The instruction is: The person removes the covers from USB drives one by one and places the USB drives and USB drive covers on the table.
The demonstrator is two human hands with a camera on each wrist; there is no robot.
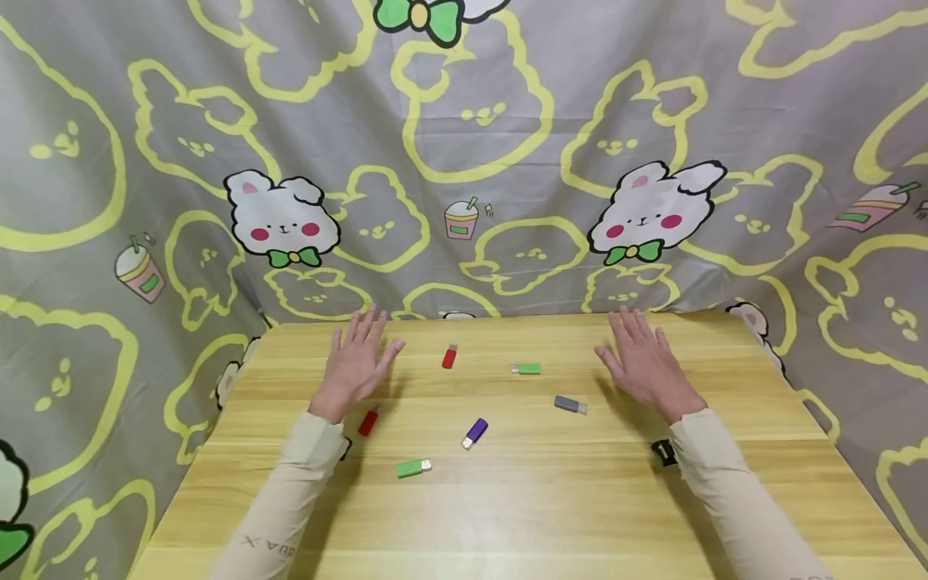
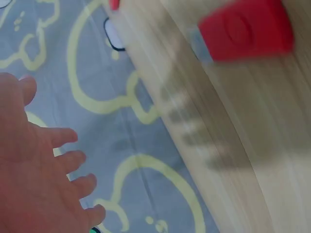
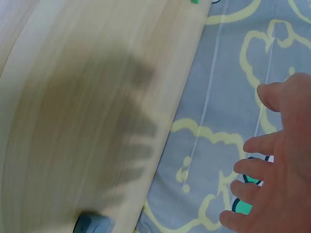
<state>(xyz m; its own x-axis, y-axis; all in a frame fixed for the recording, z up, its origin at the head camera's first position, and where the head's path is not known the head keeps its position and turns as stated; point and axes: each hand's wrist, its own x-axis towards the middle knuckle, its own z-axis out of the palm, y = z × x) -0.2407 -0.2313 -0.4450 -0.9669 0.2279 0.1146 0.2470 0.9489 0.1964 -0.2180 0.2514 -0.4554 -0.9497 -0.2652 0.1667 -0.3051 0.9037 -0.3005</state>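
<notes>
Here, left fingers (image 1: 366, 325) and right fingers (image 1: 631, 324) spread free, a red stick (image 2: 250, 31) (blurry, probably USB) nearby

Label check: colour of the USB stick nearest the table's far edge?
Red USB stick, best seen in the head view.

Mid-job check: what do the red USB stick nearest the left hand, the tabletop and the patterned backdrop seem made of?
Red USB stick: probably plastic, judging by its opaque, even red body; the greyish plug is likely metal, though blurred. Tabletop: wood or wood-look laminate, smooth with slight sheen, showing grain and a soft glare. Patterned backdrop: printed fabric, mostly matte, hanging in soft folds; fibre unclear.
</notes>
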